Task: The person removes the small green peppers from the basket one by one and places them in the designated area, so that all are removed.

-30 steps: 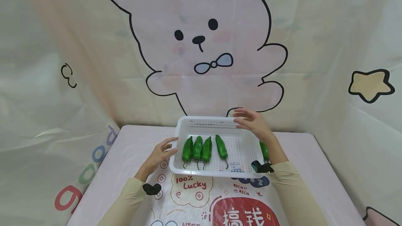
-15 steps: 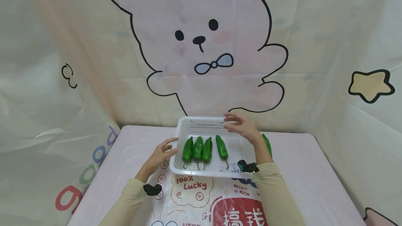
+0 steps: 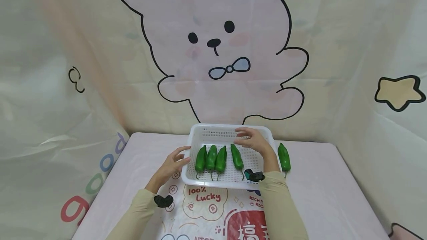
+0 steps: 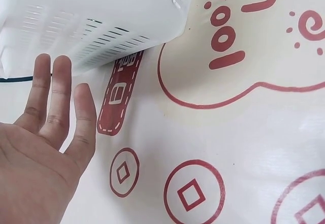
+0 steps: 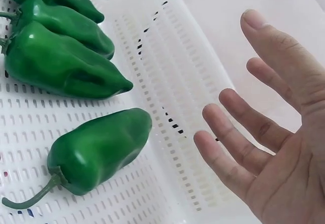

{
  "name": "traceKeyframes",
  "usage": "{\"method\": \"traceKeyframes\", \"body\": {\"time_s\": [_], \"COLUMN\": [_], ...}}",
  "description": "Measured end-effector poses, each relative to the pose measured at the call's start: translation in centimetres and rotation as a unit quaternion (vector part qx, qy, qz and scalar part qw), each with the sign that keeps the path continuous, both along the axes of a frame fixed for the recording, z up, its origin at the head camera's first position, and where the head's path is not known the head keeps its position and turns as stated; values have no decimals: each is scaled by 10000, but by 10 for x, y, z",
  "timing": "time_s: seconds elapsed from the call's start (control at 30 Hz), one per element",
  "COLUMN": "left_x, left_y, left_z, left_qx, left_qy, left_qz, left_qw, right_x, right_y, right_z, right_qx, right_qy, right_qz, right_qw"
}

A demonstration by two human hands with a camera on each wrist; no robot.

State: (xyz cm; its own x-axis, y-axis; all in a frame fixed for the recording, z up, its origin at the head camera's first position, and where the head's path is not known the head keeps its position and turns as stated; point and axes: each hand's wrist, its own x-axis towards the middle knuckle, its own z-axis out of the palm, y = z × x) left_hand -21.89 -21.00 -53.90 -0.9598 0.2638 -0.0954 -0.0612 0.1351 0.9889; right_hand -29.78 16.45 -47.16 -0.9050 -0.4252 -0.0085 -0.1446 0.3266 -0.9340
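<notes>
A white plastic basket (image 3: 220,185) with slotted walls rests on the table. Inside it, three green peppers (image 3: 211,158) lie side by side at the left, stems toward the person. A fourth green pepper (image 3: 237,157) lies a little apart to their right. Another pepper (image 3: 284,157) is on the table, just outside the basket's right wall. My left hand (image 3: 169,165) is at the basket's left side, with fingertips right at its wall and fingers extended. Over the right half of the basket hovers my right hand (image 3: 255,143), its fingers spread and holding nothing, as the right wrist view confirms.
A white table (image 3: 317,184) carries a printed mat (image 3: 210,210) in front of the basket. Behind stands a fabric backdrop (image 3: 213,95) with a cartoon animal. Dark straps (image 3: 163,201) with cameras sit on both wrists.
My right hand has moved left and lower over the basket, which uncovers the pepper on the table at the right. The left hand, the basket and the peppers inside stay put.
</notes>
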Motion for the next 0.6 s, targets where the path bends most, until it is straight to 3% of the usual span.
{"method": "traceKeyframes", "body": {"time_s": [0.3, 0.6], "left_x": [3, 5], "left_y": [0, 1], "left_z": [5, 5], "left_qx": [23, -27], "left_qy": [-46, 62], "left_qz": [53, -100], "left_qw": [10000, 9999], "right_x": [-7, -3], "right_y": [-4, -9], "right_z": [-17, -38], "right_qx": [272, 507], "right_qy": [-561, -1235], "right_qz": [10, -232], "right_qw": [9981, 9908]}}
